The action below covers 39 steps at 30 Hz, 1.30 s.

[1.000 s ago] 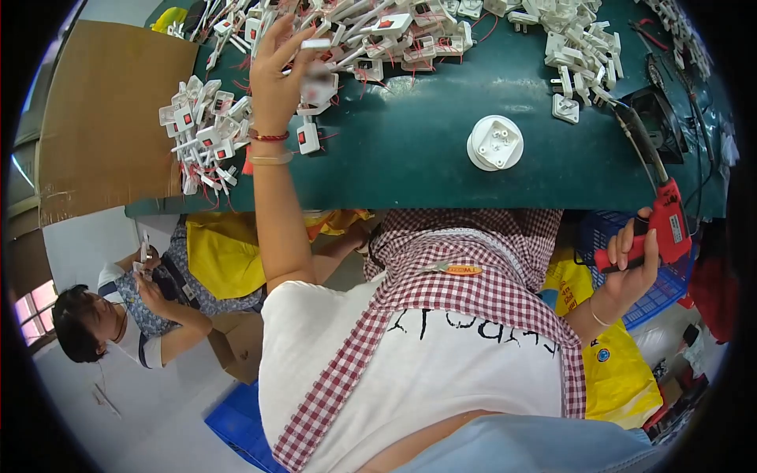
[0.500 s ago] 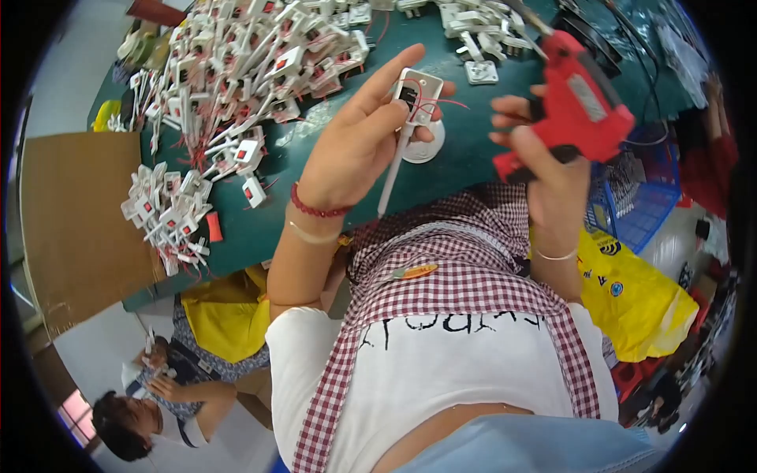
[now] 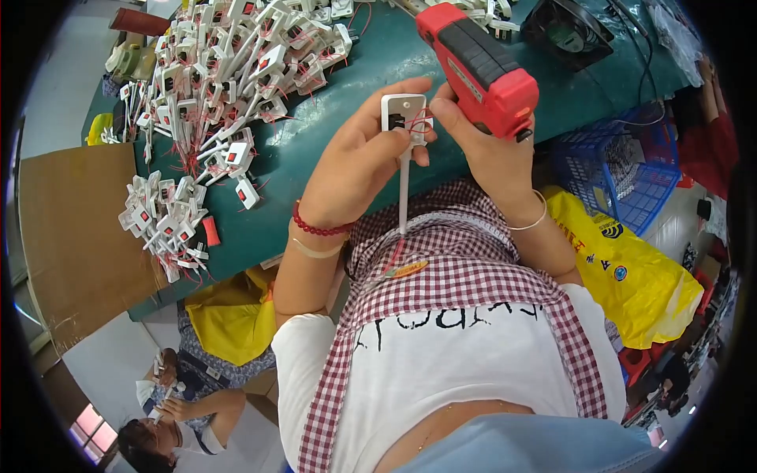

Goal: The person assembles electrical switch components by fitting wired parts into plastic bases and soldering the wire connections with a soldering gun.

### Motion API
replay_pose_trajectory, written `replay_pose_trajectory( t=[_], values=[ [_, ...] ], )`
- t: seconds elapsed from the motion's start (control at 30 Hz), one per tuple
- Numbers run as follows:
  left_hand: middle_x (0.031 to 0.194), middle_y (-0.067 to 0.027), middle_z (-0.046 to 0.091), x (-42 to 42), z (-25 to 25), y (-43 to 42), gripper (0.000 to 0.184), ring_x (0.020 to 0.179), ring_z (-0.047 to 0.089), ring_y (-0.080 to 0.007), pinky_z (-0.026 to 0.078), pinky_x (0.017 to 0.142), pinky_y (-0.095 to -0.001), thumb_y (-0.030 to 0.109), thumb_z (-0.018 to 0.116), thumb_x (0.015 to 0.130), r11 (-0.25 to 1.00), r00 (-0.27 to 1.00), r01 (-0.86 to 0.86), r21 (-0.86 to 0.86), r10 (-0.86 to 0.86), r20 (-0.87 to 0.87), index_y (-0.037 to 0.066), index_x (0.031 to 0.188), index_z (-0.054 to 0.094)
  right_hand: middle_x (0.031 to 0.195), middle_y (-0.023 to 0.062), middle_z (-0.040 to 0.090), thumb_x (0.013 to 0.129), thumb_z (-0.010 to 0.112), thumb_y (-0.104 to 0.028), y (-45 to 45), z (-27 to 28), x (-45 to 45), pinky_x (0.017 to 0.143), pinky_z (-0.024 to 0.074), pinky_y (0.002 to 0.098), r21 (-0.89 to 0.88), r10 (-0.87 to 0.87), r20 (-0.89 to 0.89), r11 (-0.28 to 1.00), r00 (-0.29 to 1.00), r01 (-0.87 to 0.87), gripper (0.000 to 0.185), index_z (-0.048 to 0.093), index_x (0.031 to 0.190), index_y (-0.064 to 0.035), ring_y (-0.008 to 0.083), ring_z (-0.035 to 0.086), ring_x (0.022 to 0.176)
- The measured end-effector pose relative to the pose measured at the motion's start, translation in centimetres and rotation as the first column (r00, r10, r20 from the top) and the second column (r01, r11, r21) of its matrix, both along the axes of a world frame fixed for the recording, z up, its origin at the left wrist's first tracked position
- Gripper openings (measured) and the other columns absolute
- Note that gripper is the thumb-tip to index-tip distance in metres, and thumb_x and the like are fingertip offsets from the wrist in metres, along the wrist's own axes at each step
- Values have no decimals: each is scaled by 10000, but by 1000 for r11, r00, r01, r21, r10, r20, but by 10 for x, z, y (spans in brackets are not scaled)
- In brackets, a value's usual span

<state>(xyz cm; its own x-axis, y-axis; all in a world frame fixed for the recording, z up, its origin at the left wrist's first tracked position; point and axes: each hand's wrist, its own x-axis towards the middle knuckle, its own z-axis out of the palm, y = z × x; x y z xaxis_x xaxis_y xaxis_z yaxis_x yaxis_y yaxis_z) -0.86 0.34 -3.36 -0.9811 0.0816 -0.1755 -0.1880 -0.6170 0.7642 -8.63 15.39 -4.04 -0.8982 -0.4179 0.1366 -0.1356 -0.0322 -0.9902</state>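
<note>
In my left hand [image 3: 355,154] is a white plastic switch housing [image 3: 406,104], with a black part and thin red wires [image 3: 422,118] inside. My thumb presses on it, and its white tube [image 3: 404,193] points down toward my apron. My right hand [image 3: 497,162] grips a red-and-black pistol-shaped power tool [image 3: 481,71], which is above the table and right of the housing. Its handle and most of the gripping fingers are hidden under the body. The right thumb and fingertips are close to the housing's wires; whether they touch is unclear.
A large heap of similar white switch pieces [image 3: 236,71] covers the table's left side, with a smaller pile [image 3: 165,221] nearer. A black fan [image 3: 568,31] lies back right. Blue baskets [image 3: 623,173] and a yellow bag [image 3: 623,276] are at right. Another person [image 3: 189,410] sits lower left.
My right hand has moved left with the power tool, right beside the housing. The housing's tube has swung more upright. The white round piece under my left hand is out of sight.
</note>
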Motion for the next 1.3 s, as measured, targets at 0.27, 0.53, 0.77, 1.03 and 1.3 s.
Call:
replay_pose_trajectory(
  t=[0.27, 0.53, 0.77, 1.03, 1.3],
  values=[
    [1014, -81, 526, 4, 5, 5, 430, 927, 517, -155, 443, 742, -310, 43, 481, 845, 978, 999, -38, -204, 41, 9, 4, 1265, 395, 826, 29, 653, 794, 729, -111, -1, -7, 6, 665, 488, 226, -5, -10, 50, 1000, 999, 10, 283, 569, 1008, -17, 66, 606, 747],
    [887, -53, 538, 6, 11, 9, 356, 763, 545, -132, 457, 664, -271, 10, 593, 804, 899, 996, -66, -432, 89, 32, 41, 1122, 435, 801, 20, 650, 778, 728, -106, -4, -9, 9, 646, 494, 223, -90, 31, 96, 996, 995, -23, 259, 584, 969, -7, 75, 607, 724],
    [869, -136, 506, 7, 4, 31, 207, 710, 574, -331, 488, 622, -365, -24, 629, 731, 129, 907, -422, -898, 77, -415, 27, 893, 510, 679, 43, 636, 771, 707, -126, -9, -3, 2, 481, 471, 228, -71, -5, 226, 997, 974, 21, 195, 592, 834, 19, 93, 596, 536],
    [765, -123, 561, 12, 1, 36, 160, 639, 576, -299, 458, 565, -364, -17, 626, 756, -66, 861, -480, -875, 157, -484, 21, 876, 527, 680, 48, 631, 771, 711, -121, -7, -7, -3, 495, 490, 226, -68, 52, 351, 997, 935, -30, 223, 589, 872, 36, 100, 621, 560],
    [787, -152, 551, 9, -8, 35, 158, 677, 582, -336, 467, 579, -391, -6, 634, 735, 114, 892, -401, -909, 274, -359, 4, 851, 526, 693, 52, 638, 784, 703, -110, -9, -15, -2, 522, 504, 232, -126, 66, 391, 992, 918, -18, 202, 602, 885, 33, 107, 625, 570]
  ],
)
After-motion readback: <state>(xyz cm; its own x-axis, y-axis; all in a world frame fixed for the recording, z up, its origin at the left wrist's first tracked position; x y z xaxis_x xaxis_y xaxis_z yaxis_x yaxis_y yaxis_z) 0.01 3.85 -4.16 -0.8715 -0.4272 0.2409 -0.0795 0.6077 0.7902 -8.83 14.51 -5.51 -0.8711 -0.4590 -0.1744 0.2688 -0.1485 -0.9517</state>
